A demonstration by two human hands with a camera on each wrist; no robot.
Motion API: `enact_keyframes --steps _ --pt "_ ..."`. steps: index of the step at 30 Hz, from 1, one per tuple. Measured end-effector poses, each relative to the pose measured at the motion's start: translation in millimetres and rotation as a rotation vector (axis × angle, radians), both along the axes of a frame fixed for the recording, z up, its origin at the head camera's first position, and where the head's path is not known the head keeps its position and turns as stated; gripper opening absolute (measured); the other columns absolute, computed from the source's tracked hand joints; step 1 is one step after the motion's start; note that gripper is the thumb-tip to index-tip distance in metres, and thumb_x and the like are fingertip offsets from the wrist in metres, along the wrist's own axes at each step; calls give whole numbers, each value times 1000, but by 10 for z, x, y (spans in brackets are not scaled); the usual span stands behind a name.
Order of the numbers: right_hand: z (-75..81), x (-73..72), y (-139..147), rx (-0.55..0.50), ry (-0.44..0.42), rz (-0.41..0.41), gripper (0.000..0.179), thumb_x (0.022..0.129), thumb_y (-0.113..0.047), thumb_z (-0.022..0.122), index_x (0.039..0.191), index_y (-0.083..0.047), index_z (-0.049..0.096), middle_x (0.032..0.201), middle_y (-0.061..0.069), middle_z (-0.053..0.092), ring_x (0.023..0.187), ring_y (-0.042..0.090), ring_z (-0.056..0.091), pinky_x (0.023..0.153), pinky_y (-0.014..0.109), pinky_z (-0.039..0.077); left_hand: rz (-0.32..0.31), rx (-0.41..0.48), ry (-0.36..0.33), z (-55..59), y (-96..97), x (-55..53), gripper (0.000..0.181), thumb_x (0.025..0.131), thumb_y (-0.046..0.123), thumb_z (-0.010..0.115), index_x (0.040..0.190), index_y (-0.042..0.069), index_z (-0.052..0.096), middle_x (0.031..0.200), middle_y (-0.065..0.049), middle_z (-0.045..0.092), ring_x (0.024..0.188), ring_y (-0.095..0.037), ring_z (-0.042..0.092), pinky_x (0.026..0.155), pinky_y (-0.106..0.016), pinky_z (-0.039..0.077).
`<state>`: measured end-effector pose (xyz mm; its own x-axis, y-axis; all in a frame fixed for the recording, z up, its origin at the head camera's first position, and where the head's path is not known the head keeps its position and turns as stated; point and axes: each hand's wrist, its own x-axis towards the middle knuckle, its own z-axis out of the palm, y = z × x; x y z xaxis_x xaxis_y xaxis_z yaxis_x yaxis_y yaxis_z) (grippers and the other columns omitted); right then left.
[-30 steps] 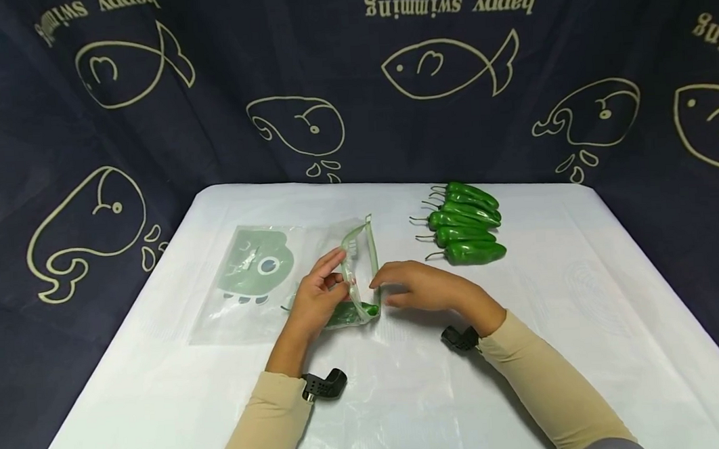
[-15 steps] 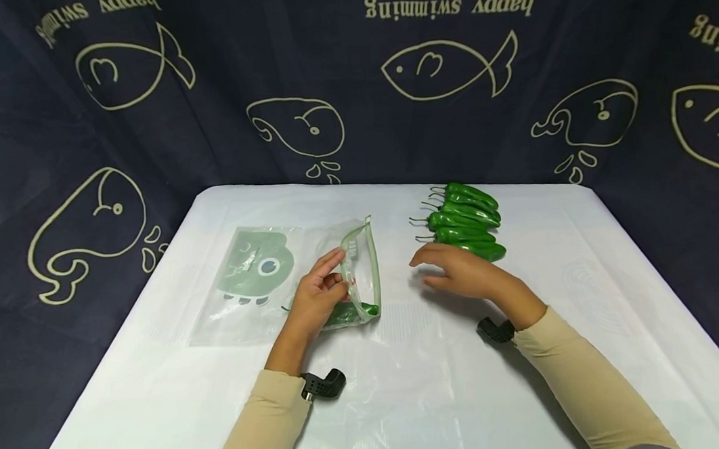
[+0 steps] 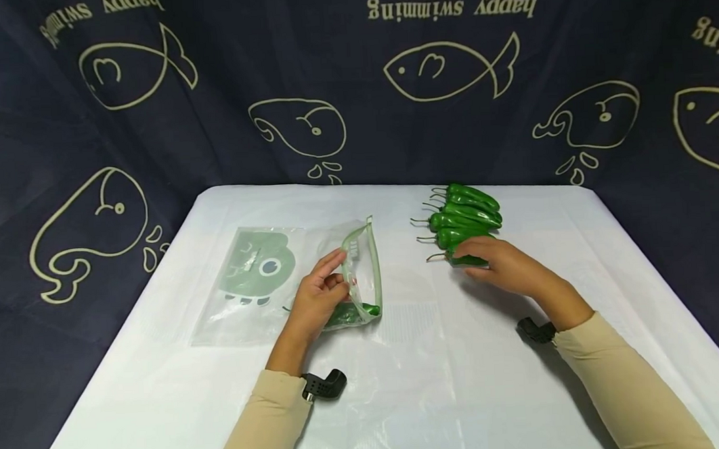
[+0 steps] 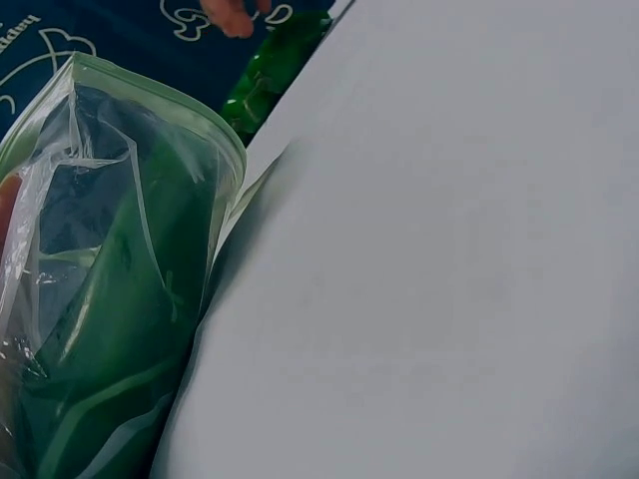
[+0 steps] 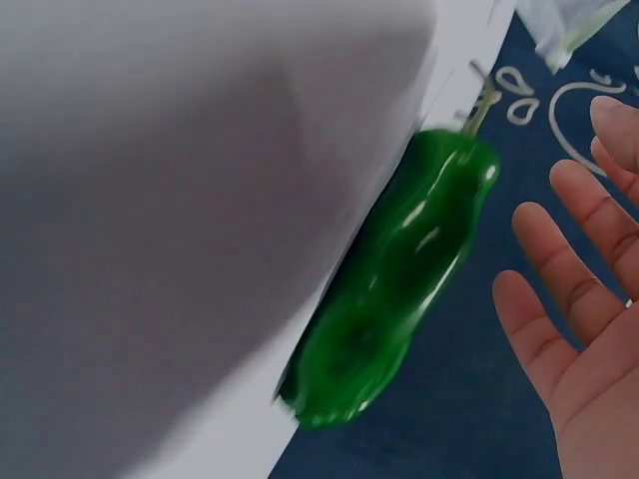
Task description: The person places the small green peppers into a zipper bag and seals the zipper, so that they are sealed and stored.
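My left hand (image 3: 311, 298) pinches the near side of the mouth of a clear plastic zip bag (image 3: 376, 264) with a green edge, keeping the mouth spread. Inside the bag lies one green pepper (image 3: 342, 315), also showing through the plastic in the left wrist view. My right hand (image 3: 508, 267) hovers over the nearest pepper (image 3: 466, 261) of a stack on the right, covering part of it. From the right wrist, that pepper (image 5: 394, 269) appears whole and glossy, its stem pointing away, with my straight, spread fingers (image 5: 564, 264) beside it.
Several more green peppers (image 3: 457, 221) lie in a row behind the nearest one. A white cloth covers the table (image 3: 369, 400). Behind its back edge hangs a dark blue curtain (image 3: 351, 62) with fish and whale drawings.
My right hand has moved away from the bag's mouth, to the right, and is now over the nearest pepper. My left hand stays at the bag.
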<state>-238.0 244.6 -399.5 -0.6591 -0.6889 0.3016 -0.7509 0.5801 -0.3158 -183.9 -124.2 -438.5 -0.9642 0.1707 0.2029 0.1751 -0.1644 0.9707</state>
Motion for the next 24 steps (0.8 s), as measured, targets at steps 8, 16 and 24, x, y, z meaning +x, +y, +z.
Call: enact_keyframes --steps 8,16,24 --pt "16 -32 195 -6 30 -34 32 83 3 76 113 -1 69 115 11 66 110 33 59 90 51 50 9 17 -3 -3 19 -10 60 87 -16 53 146 -9 42 153 -7 37 91 -9 52 66 -22 56" --pt "26 -79 306 10 30 -49 31 82 2 77 112 -1 69 114 12 66 109 33 60 90 51 50 12 25 -4 -5 10 -1 60 87 -15 53 146 -7 43 153 -6 36 91 -9 53 67 -22 56" --pt "-5 -127 396 32 8 -83 30 83 1 77 112 -1 69 115 14 65 109 36 59 91 53 50 -7 19 0 -7 3 -1 59 89 -14 53 147 -5 42 153 -2 36 94 -12 55 68 -23 56"
